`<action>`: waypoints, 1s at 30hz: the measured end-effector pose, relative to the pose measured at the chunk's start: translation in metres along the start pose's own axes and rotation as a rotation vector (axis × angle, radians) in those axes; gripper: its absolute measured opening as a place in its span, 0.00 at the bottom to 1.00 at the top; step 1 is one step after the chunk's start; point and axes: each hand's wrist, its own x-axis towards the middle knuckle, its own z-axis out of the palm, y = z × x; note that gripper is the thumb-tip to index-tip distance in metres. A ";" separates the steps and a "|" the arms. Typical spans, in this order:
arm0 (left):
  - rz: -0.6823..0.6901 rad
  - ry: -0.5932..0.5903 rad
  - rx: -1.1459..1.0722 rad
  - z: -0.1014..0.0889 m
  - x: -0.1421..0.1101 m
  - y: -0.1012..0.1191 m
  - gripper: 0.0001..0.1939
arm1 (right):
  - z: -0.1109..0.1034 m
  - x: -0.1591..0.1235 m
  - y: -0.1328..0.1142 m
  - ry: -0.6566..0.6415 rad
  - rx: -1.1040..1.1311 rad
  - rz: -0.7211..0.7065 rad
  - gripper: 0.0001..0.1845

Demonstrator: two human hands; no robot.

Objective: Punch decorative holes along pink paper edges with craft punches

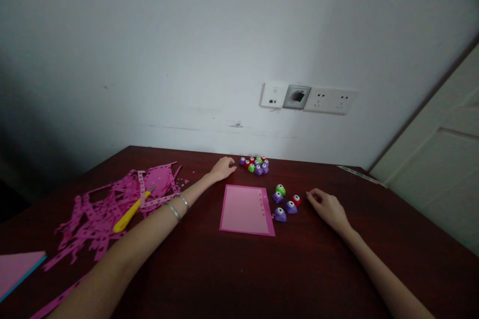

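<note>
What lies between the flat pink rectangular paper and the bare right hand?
Five small plastic pieces, three purple, one green, one red, and some pink scrap, as the head view shows.

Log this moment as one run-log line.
left hand: beside rear craft punches | right hand: beside front craft punches | pink sheet: flat on table | yellow-handled tool: among pink paper strips

This is looking like a room in a home, though an office is also possible: a dark reddish wooden table is standing against a plain, scuffed pale wall, a row of sockets is sitting low above the tabletop, and a white panelled door is showing at the right.
</note>
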 end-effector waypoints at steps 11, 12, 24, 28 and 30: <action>-0.132 -0.026 0.068 0.019 0.041 0.009 0.11 | 0.008 0.006 0.008 0.016 0.002 0.017 0.17; -0.141 -0.028 0.076 0.020 0.042 0.010 0.12 | 0.008 0.007 0.008 0.020 0.005 0.017 0.17; -0.195 -0.017 0.148 0.025 0.050 0.015 0.12 | 0.008 0.006 0.008 0.037 0.015 0.001 0.16; -0.212 0.003 0.144 0.029 0.051 0.014 0.13 | 0.008 0.007 0.009 0.045 0.034 0.006 0.16; -0.220 0.016 0.136 0.029 0.050 0.012 0.13 | 0.009 0.007 0.010 0.052 0.072 0.009 0.16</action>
